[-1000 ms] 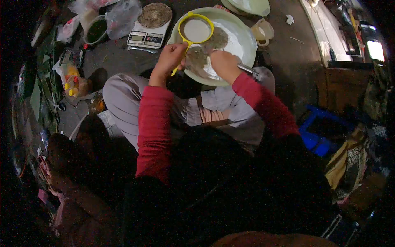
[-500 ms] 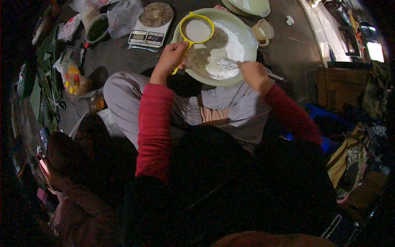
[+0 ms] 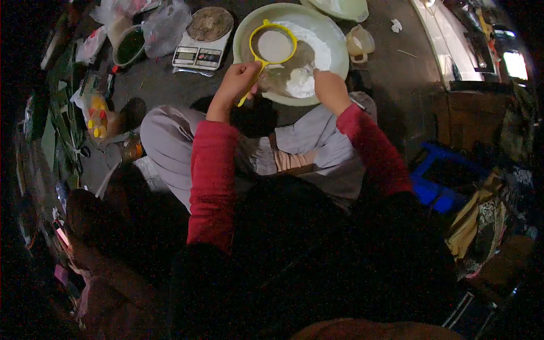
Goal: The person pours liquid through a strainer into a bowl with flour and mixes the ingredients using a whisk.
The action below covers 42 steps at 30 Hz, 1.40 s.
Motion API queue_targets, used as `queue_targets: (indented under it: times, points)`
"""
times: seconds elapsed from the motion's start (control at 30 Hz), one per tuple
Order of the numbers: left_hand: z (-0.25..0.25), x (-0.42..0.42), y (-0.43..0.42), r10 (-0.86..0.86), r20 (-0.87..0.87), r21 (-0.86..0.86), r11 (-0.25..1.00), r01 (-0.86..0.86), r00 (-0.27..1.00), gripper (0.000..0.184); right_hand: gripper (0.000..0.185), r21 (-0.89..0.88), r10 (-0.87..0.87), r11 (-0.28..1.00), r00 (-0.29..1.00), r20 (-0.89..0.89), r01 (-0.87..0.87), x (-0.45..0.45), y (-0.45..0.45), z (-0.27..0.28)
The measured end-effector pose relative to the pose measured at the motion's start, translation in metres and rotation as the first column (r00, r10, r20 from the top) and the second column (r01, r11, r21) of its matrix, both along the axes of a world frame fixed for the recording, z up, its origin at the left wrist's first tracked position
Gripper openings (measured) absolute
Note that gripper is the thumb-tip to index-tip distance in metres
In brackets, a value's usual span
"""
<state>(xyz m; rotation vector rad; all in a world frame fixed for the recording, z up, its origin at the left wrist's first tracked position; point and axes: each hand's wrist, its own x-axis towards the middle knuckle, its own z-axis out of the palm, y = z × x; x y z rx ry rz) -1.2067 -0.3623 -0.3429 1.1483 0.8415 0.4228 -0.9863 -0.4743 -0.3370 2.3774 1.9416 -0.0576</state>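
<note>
My left arm, in its red sleeve point(image 3: 214, 181), reaches almost straight forward; the left fingers point(image 3: 245, 70) are curled tight round the yellow handle of a sieve point(image 3: 274, 45), its tail poking out below my palm. The sieve's ring is just beyond those fingers, to their right, over the bowl point(image 3: 342, 54). My right arm slants inward, and the right fingers point(image 3: 324, 80) are closed in a fist at the bowl's near right edge, round a whisk point(image 3: 359, 105) whose handle end shows behind my wrist; its working end is too blurred to make out. White powder point(image 3: 301, 84) lies in the bowl between my two sets of fingers.

Well left of my left fingers are long green leaves point(image 3: 54, 130), then a bag with yellow-capped bottles point(image 3: 97, 122), a tub of something green point(image 3: 130, 45) and a clear plastic bag point(image 3: 167, 24). Nearer, beyond them and to the left, stands a kitchen scale point(image 3: 198, 56) bearing a round brown thing point(image 3: 209, 24). The sieve blocks part of the bowl from me. Past my right fingers are a jug point(image 3: 361, 44) and a white scrap point(image 3: 396, 25); a blue stool point(image 3: 436, 195) is back to their right.

The lettering on the scale's panel is too small to read.
</note>
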Motion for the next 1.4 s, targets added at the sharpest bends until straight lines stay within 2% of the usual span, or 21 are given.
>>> queue_targets:
  times: [0.07,0.17,0.23,0.27,0.33,0.47,0.53,0.57,0.63,0.67,0.7,0.77,0.87,0.93,0.97,1.07,1.13,1.27,1.33,1.37,1.4]
  points:
    - [0.004,0.001,-0.001,0.003,-0.017,0.015,1.0,-0.003,1.0,0.037,0.014,-0.041,0.013,0.999,1.0,-0.007,-0.013,-0.001,-0.005,0.003]
    - [0.005,0.0,-0.003,0.078,-0.03,0.02,0.997,-0.078,0.996,0.039,0.014,-0.074,0.121,0.989,0.991,-0.062,-0.125,0.007,-0.011,0.002]
    - [0.002,0.001,0.0,0.079,0.004,0.003,0.997,-0.079,0.997,0.037,0.014,-0.065,0.09,0.994,0.992,0.089,-0.085,0.01,-0.006,0.006]
    - [0.001,0.0,0.0,0.08,0.003,0.003,0.997,-0.08,0.997,0.037,0.014,-0.065,0.091,0.994,0.992,0.089,-0.085,0.013,-0.002,0.007]
    - [0.005,-0.001,0.001,0.082,-0.008,-0.036,0.996,-0.083,0.997,0.035,0.014,0.05,0.175,0.981,0.962,0.209,-0.189,0.014,0.008,0.011]
    - [0.004,-0.001,0.003,0.101,0.045,-0.026,0.995,-0.1,0.994,0.032,0.016,0.066,0.214,0.972,0.963,0.164,-0.227,-0.017,0.037,0.006]
    - [0.004,0.0,0.005,0.105,0.054,-0.033,0.994,-0.103,0.993,0.032,0.016,0.099,0.344,0.931,0.936,0.081,-0.351,-0.03,0.049,-0.011]
    - [0.004,-0.001,0.005,0.105,0.052,-0.03,0.994,-0.104,0.993,0.032,0.016,0.103,0.344,0.931,0.936,0.08,-0.351,-0.036,0.059,-0.019]
    - [0.002,-0.004,0.006,0.093,0.023,-0.036,0.995,-0.092,0.995,0.032,0.016,-0.248,0.253,0.938,0.967,0.017,-0.241,-0.04,0.078,-0.036]
    - [0.001,-0.005,0.007,0.094,0.02,-0.033,0.995,-0.094,0.995,0.032,0.016,-0.245,0.254,0.939,0.967,0.015,-0.243,-0.038,0.083,-0.051]
    - [-0.001,-0.005,0.008,0.078,0.048,-0.055,0.996,-0.075,0.996,0.033,0.017,-0.132,0.268,0.955,0.963,0.015,-0.264,-0.033,0.085,-0.076]
    - [-0.004,-0.005,0.009,0.061,0.079,-0.079,0.995,-0.055,0.995,0.033,0.018,-0.019,0.281,0.96,0.959,0.019,-0.281,-0.032,0.085,-0.084]
    - [-0.004,-0.003,0.008,0.066,0.117,-0.081,0.995,-0.057,0.991,0.033,0.017,-0.11,0.3,0.951,0.95,0.091,-0.29,-0.038,0.082,-0.058]
    - [0.002,-0.002,0.007,0.092,0.102,-0.015,0.996,-0.091,0.99,0.035,0.017,-0.126,0.176,0.977,0.984,0.023,-0.172,-0.037,0.08,-0.052]
    - [0.003,-0.001,0.007,0.091,0.104,-0.015,0.996,-0.09,0.99,0.035,0.017,-0.127,0.175,0.977,0.984,0.025,-0.171,-0.036,0.078,-0.047]
    - [0.002,-0.001,0.007,0.111,0.095,-0.029,0.994,-0.109,0.989,0.035,0.017,-0.079,0.191,0.98,0.972,0.135,-0.181,-0.034,0.069,-0.02]
    - [0.002,-0.002,0.007,0.111,0.104,-0.037,0.994,-0.107,0.988,0.034,0.018,0.13,0.09,0.987,0.995,0.038,-0.094,-0.023,0.061,-0.003]
    - [0.012,-0.005,0.002,0.057,0.066,-0.005,0.998,-0.057,0.996,0.032,0.021,0.149,-0.013,0.989,1.0,0.017,0.01,0.012,0.034,0.024]
    - [0.018,-0.003,-0.002,0.089,-0.011,0.003,0.996,-0.089,0.996,0.034,0.021,-0.028,0.016,1.0,0.983,0.184,-0.011,0.031,0.016,0.023]
    - [0.016,-0.002,-0.002,0.087,-0.008,0.006,0.996,-0.087,0.996,0.034,0.021,-0.025,0.014,1.0,0.982,0.187,-0.009,0.036,0.009,0.023]
    - [0.013,-0.003,-0.002,0.068,-0.015,0.007,0.998,-0.068,0.998,0.035,0.019,-0.071,0.093,0.994,0.978,0.186,-0.081,0.036,0.002,0.026]
